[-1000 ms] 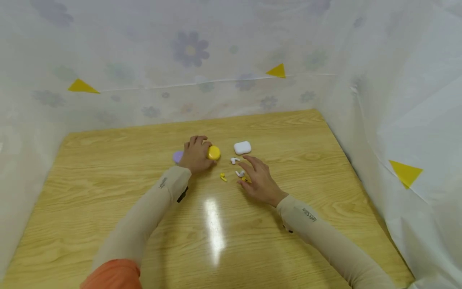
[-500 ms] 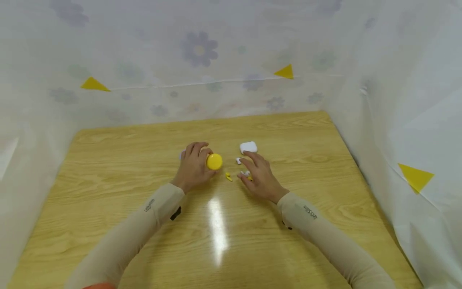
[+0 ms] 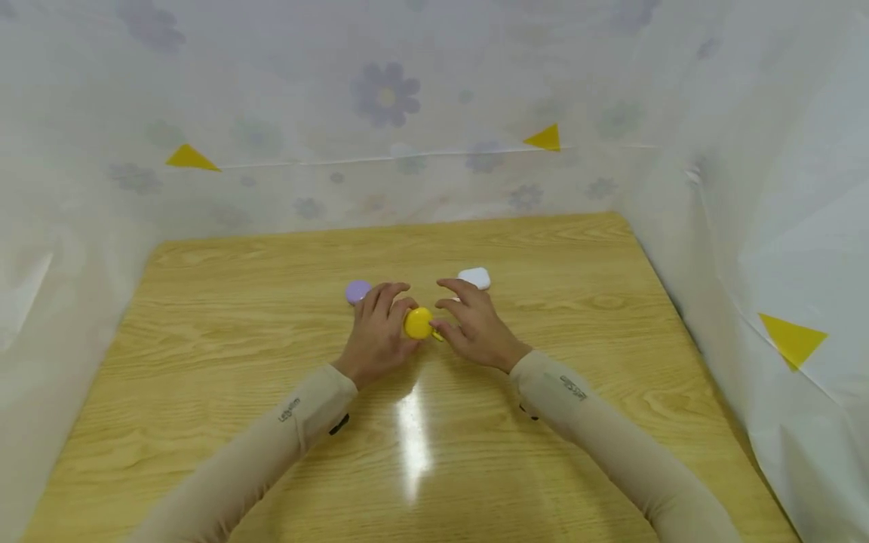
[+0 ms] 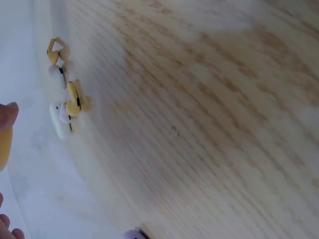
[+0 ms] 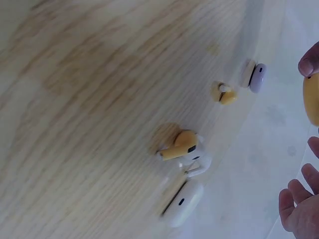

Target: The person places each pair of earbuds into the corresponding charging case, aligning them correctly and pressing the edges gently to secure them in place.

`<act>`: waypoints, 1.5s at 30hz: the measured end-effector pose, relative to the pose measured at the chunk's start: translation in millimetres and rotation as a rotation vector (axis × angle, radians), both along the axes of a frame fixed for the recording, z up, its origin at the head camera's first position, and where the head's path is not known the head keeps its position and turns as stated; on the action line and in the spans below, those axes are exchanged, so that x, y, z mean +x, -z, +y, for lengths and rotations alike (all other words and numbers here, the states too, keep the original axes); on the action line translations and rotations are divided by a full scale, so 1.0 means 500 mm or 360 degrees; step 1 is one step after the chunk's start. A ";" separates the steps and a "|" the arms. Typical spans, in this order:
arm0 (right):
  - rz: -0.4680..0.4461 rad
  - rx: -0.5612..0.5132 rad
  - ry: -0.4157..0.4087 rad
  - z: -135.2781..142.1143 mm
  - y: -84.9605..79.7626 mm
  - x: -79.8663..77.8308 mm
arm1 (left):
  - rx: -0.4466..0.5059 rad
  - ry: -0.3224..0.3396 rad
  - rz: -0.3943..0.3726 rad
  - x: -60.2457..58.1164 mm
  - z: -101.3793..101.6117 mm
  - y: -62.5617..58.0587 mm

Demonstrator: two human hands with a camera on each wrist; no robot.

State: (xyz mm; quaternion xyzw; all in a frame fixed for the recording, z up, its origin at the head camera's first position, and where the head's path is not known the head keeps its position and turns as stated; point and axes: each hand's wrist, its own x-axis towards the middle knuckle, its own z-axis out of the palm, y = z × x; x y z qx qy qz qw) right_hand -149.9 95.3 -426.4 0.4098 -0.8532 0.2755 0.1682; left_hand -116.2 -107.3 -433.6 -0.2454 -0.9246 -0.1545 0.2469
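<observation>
In the head view my left hand point(image 3: 380, 335) grips a round yellow earbud case point(image 3: 418, 323) raised off the table. My right hand point(image 3: 477, 328) is just right of the case, fingers spread and bent. Its thumb meets the case's edge; I cannot tell whether it touches. Under the hands lies a yellow earbud point(image 3: 437, 335). The right wrist view shows this yellow earbud point(image 5: 228, 96) apart from the others, and another yellow earbud point(image 5: 179, 146) against a white earbud point(image 5: 198, 162). The white earbud case point(image 5: 183, 203) lies shut beside them.
A purple case point(image 3: 357, 292) lies left of my left hand, and the white case stands beyond my right fingers. Floral white sheeting point(image 3: 380, 181) walls the back and sides of the wooden table point(image 3: 224, 309). Yellow triangles point(image 3: 543, 138) mark it.
My left hand has lifted the yellow case and brought it right and nearer, uncovering the purple case. My right hand has moved left from above the earbuds to the case. The head view has shifted slightly.
</observation>
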 end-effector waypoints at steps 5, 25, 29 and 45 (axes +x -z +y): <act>-0.0069 0.0028 -0.0028 -0.014 -0.008 0.003 | -0.0034 0.0018 0.0084 0.003 0.008 0.001; -0.0058 0.0076 0.0004 -0.018 -0.016 0.005 | 0.0263 0.0154 -0.0157 -0.010 0.007 -0.002; -0.0099 0.0079 0.0073 -0.012 -0.013 0.006 | 0.0545 0.0154 -0.0511 -0.020 0.001 -0.003; -0.0055 0.0132 0.0045 -0.006 -0.005 0.011 | 0.0709 0.0215 -0.0835 -0.020 0.008 -0.001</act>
